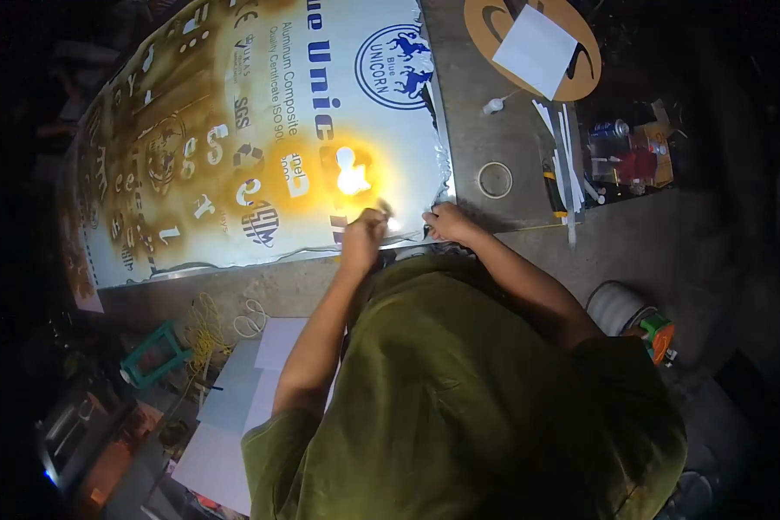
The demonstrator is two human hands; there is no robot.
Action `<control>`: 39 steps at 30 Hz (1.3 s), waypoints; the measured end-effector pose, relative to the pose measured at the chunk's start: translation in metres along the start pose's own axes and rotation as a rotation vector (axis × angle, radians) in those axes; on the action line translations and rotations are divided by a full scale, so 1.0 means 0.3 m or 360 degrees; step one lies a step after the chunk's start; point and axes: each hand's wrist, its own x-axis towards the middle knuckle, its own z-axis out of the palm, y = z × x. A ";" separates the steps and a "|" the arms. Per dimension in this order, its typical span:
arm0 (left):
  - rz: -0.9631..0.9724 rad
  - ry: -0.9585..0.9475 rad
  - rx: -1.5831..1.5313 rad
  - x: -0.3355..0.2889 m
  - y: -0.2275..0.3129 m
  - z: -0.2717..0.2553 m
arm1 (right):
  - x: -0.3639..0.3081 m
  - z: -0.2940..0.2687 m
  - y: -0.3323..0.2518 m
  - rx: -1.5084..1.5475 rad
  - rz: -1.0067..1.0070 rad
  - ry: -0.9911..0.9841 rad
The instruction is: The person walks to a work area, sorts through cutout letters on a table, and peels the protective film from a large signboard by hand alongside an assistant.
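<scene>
A large panel sheet [338,234] covered in a printed white film lies on the worktable, with gold-brown spray marks over much of it. My left hand [366,230] is closed above its near edge, beside a glowing white patch in a yellow-brown stain; what its fingers hold, if anything, is too small to make out. At the sheet's near right corner, my right hand [449,223] pinches the ragged edge of the protective film [442,165]. The film's edge is crinkled and lifted there.
Right of the sheet lie a roll of tape [495,180], white strips [570,160] and a round brown board [581,26] under a white square. A spray can [609,130] sits among clutter. Below left are a green frame [156,354] and a yellow cord [204,334].
</scene>
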 end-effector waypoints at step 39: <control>0.0151 -0.0875 0.0760 0.170 0.019 0.128 | -0.018 -0.104 0.001 -0.1429 -0.0172 0.0579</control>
